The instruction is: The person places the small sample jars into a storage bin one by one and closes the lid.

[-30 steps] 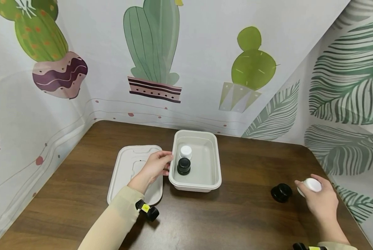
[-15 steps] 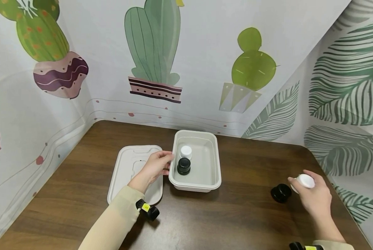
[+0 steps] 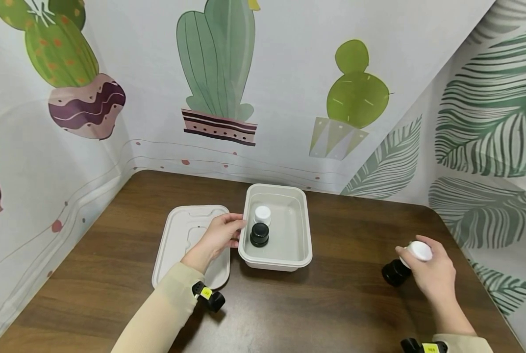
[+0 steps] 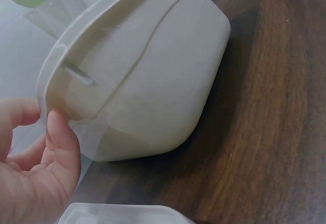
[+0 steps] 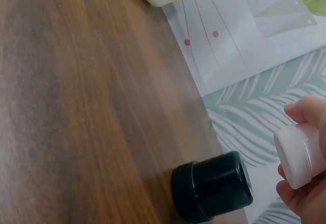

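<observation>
My left hand [image 3: 220, 233] pinches the left rim of a pale grey plastic box [image 3: 289, 264]; in the left wrist view its thumb lies by the box's outer wall. Inside the box a white jar [image 3: 262, 214] and a black jar [image 3: 259, 235] stand close together at the left side. At the far right my right hand [image 3: 435, 274] grips another white jar [image 3: 420, 251] between thumb and fingers, raised above the table. Just left of it a second black jar [image 3: 396, 272], wider at its base, stands upright on the table; the right wrist view shows the two jars apart.
A pale grey lid [image 3: 174, 245] lies flat on the brown wooden table [image 3: 333, 304], left of the box and partly under my left forearm. Behind the table hangs a cloth [image 3: 289, 98] printed with cacti. The table's right edge runs close to my right hand.
My right hand has moved left with the white jar, coming nearer the black jar on the table. My left hand, the box and the jars in it have stayed put.
</observation>
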Demonstrator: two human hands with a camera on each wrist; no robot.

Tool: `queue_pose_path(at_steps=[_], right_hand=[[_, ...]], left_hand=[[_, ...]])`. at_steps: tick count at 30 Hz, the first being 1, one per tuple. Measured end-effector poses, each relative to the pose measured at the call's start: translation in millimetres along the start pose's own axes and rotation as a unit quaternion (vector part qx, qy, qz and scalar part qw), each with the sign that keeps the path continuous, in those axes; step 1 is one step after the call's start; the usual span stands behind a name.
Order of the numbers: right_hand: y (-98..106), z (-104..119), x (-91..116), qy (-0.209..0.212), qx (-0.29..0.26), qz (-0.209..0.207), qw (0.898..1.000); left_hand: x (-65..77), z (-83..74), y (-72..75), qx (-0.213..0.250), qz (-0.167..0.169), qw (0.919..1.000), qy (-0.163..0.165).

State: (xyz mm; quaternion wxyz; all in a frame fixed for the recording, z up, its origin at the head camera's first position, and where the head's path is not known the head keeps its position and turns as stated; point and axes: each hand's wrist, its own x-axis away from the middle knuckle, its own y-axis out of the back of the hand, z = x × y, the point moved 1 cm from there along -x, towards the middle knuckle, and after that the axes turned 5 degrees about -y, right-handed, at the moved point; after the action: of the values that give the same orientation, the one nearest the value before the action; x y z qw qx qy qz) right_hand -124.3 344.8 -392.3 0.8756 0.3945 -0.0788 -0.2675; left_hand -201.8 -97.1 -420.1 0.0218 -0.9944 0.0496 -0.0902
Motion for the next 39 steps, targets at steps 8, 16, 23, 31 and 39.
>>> queue_pose_path(at_steps=[8,16,23,31,39], right_hand=[[-8.0,9.8,2.0,0.019,-0.003,0.004,1.0],[-16.8,21.2,6.1,0.037,-0.008,0.017,0.999],[-25.0,28.6,6.8,0.055,-0.014,0.02,0.998],[-34.1,42.0,7.5,0.08,-0.011,0.037,0.996],[-45.8,51.7,8.3,0.094,-0.025,0.047,0.994]], left_hand=[[-1.2,1.9,0.0,-0.001,-0.002,1.0,0.0],[-2.5,4.3,0.1,0.002,-0.007,1.0,0.0],[-1.9,3.6,-0.1,0.004,-0.008,1.0,0.001],[-2.3,4.0,0.3,-0.003,-0.007,1.0,-0.001],[-3.1,4.4,0.9,-0.004,-0.001,1.0,-0.003]])
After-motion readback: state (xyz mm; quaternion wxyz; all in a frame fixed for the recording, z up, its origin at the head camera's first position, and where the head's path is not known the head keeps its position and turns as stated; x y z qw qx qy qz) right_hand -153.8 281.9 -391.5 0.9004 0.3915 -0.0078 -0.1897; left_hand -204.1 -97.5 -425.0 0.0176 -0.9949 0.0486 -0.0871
